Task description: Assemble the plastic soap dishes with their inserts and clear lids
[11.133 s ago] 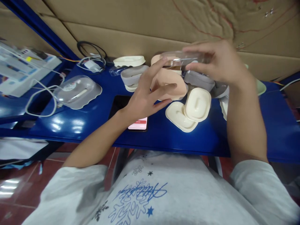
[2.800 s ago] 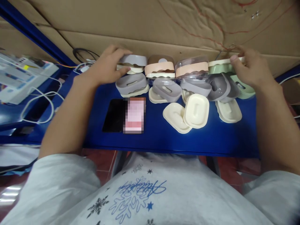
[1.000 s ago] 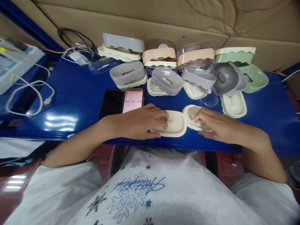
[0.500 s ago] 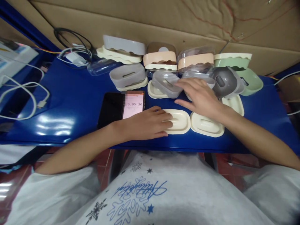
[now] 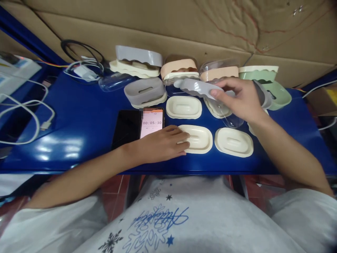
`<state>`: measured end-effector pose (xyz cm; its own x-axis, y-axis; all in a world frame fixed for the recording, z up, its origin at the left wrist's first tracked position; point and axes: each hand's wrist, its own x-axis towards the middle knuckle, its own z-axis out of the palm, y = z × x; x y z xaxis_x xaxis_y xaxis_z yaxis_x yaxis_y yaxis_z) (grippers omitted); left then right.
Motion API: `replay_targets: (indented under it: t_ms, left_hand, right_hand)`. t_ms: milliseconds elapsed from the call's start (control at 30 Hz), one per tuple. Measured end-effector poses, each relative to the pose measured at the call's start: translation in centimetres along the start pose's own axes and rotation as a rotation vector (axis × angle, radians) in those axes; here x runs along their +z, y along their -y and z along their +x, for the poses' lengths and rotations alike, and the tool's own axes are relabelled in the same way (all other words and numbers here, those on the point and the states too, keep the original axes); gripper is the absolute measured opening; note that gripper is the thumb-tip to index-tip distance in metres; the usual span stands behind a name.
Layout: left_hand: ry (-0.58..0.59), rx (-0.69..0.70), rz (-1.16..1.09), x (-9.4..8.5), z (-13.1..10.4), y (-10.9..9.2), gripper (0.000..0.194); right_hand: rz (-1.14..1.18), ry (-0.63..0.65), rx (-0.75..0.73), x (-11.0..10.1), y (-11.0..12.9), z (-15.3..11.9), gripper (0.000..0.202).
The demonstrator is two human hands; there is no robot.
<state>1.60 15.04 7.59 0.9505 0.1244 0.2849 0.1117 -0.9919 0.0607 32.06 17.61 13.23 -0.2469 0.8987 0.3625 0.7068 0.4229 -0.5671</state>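
Note:
My right hand [image 5: 237, 96] grips a grey soap dish body [image 5: 197, 87] with a wavy edge, its thumb along the near side. The body is tilted above the table, behind a cream oval base [image 5: 183, 107] with a raised middle. My left hand [image 5: 168, 142] lies palm down, fingers stretched over the left end of another cream base [image 5: 201, 139], and looks open. A third cream base [image 5: 234, 142] lies flat to its right. Below my right hand, a clear cover [image 5: 233, 119] and a partly hidden cream base [image 5: 217, 109] show.
Two phones, one black [image 5: 126, 124] and one with a lit timer [image 5: 152, 123], lie left of my hand. Soap dish parts in grey [image 5: 144, 88], peach [image 5: 179, 67] and green [image 5: 259, 74] line the back. Cables [image 5: 85, 70] lie at left; a cardboard wall [image 5: 147, 28] rises behind.
My right hand has closed on the grey soap dish body and lifted it off the cream base, which now shows bare. My left hand stays on its base.

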Motion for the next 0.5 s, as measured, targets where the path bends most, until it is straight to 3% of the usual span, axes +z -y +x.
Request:
replay_targets:
  t_ms: [133,200,267,367,500]
  left_hand:
    - [-0.084,0.025,-0.027,-0.7,-0.3,0.4,0.021]
    - [-0.167,0.019,-0.018,-1.3,-0.4,0.6,0.029]
    - [-0.229,-0.006,-0.014,-1.7,-0.5,0.8,0.042]
    - [-0.204,-0.001,0.021,-1.7,-0.5,0.7,0.054]
    - [-0.136,0.062,0.129,-1.0,-0.2,0.1,0.043]
  right_hand:
    - [0.115,-0.155,0.004,-0.6,-0.4,-4.0,0.019]
    - [0.092,-0.15,-0.077,-0.5,-0.4,-5.9,0.016]
    - [0.025,-0.069,-0.252,-0.3,0.0,-7.5,0.025]
    - [-0.116,0.096,-0.488,0.1,1.0,-9.1,0.039]
    - [-0.217,0.215,-0.615,0.7,2.2,-10.1,0.032]
